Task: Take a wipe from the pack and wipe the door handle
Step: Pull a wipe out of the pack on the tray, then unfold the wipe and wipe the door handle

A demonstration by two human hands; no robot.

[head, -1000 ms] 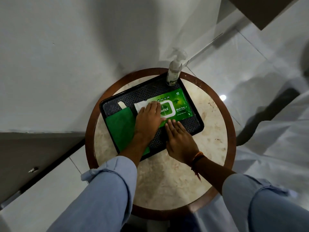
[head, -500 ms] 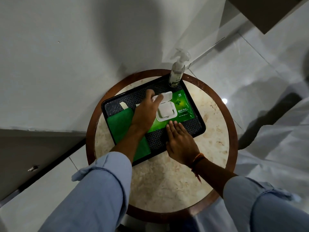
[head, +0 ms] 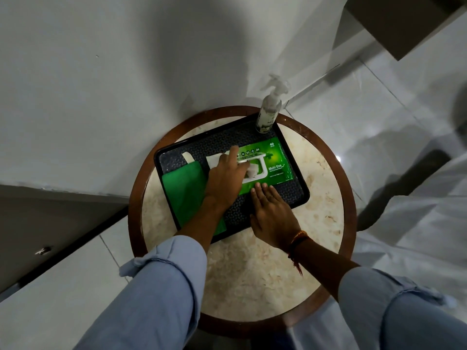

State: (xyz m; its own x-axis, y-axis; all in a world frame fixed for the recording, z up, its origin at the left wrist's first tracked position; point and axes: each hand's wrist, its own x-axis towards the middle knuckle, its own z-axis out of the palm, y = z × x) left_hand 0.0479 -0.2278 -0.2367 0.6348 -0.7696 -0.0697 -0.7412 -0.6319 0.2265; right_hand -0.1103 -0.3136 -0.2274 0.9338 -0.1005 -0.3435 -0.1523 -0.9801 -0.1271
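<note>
On the round marble-topped table with a brown wooden rim [head: 326, 215], head view only: a black textured rectangular tray [head: 290, 195] holds the green plastic wipe pack [head: 278, 157], lying flat across its middle. White flip lid [head: 255, 154] is open, hinged away from the person; a bit of white wipe [head: 251, 171] shows in the opening.

Left hand [head: 223, 179] is over the pack's left half, fingers reaching into the opening. It looks like it's touching the wipe, but I cannot tell if it's pinched yet. Right hand [head: 273, 213] is flat, fingers spread slightly, pressed on the tray with fingertips at the pack's near edge, holding nothing, apparently steadying.

Also on the tray: folded green cloth [head: 182, 195] at left, white pump bottle [head: 268, 109] upright at the far corner.

Step, as I read it: pulling the first wipe. Next move needs a firm pinch and an upward pull while the right hand keeps the pack down. Door handle isn't in view, so it has to be located afterwards.
</note>
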